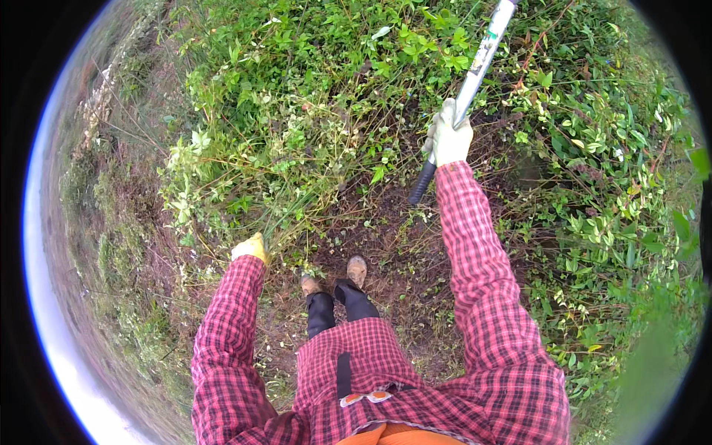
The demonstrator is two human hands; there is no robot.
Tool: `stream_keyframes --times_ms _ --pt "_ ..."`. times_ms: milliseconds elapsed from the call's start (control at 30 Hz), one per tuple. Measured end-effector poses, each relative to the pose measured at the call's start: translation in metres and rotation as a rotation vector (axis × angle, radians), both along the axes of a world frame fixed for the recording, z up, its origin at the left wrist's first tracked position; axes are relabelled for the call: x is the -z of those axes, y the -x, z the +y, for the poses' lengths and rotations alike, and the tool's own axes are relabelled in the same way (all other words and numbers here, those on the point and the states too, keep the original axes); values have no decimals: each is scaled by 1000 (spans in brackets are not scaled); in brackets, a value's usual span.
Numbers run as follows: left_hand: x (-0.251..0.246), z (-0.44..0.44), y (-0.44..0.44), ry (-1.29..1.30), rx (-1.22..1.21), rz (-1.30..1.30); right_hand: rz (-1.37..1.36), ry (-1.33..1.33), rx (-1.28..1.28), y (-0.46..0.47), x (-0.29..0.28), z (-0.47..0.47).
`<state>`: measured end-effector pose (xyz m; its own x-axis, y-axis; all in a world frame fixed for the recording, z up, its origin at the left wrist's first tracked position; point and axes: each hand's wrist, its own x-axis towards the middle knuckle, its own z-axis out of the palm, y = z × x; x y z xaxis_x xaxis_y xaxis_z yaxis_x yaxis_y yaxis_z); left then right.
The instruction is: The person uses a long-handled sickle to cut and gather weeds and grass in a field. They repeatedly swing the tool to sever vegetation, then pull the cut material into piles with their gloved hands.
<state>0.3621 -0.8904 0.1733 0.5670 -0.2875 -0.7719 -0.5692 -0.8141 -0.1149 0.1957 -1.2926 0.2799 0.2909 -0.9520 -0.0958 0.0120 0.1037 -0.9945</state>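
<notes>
My left hand [251, 248], in a pale yellow glove, is closed around a bunch of long green stems [283, 219] at the left of the view. The stems fan out up and to the right, into cut-looking leafy growth. At the upper right, my right hand [449, 133], in a whitish glove, grips a long-handled tool by its silvery metal shaft [483, 58]. A black ribbed grip end [423, 181] sticks out below that hand. The tool's far end lies past the top edge of the picture, so its head is hidden.
Dense green leafy plants [250, 67] cover the ground ahead, with more bushes [601, 150] at the right. Brown soil with dry stems [389, 228] shows between them. My muddy boots [356, 271] stand close to the tangled stems. A pale strip of dry debris [100, 105] lies far left.
</notes>
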Motion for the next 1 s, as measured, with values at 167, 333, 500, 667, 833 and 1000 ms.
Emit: stream_keyframes --times_ms 167,333,500,667,833,1000 --pt "18 12 -7 -38 63 -11 978 -729 -20 76 122 113" --pt "5 30 -32 -156 -17 -56 1077 -1217 -278 236 125 254" --pt "-7 40 -40 -237 -122 -47 842 -941 -197 213 62 170" --pt "-11 50 -42 -217 -224 -43 210 -387 19 124 4 35" --pt "3 60 -44 -197 -218 -54 92 -273 307 10 51 -31" --pt "-20 118 -75 -315 -250 -227 772 -1247 -214 27 157 170"
